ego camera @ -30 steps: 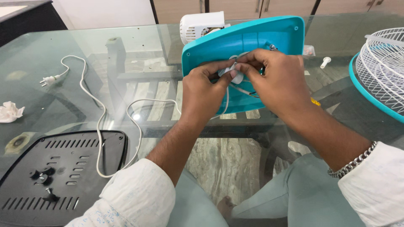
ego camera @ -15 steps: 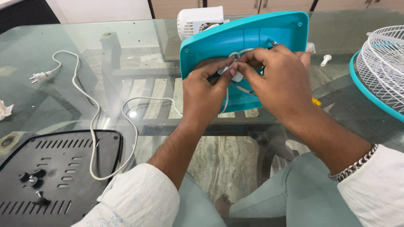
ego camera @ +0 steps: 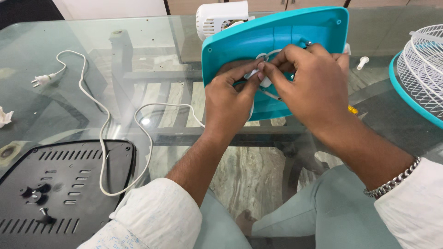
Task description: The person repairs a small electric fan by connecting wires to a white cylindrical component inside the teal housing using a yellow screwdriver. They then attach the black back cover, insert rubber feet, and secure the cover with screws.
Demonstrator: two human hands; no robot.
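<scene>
A teal plastic fan base stands tilted on the glass table, its underside facing me. My left hand and my right hand meet at its middle. Both pinch a small white part where the white power cord and thin wires enter the base. The cord runs left across the glass to a white plug. A white motor housing shows behind the base. My fingers hide most of the small part.
A black vented base plate lies at the near left with the cord across it. A white wire fan guard with a teal rim sits at the right. A white screw and a crumpled tissue rest on the glass.
My view has drifted a little, so the table contents sit lower and further left. Both hands stay on the small white part, with the fingers slightly regripped.
</scene>
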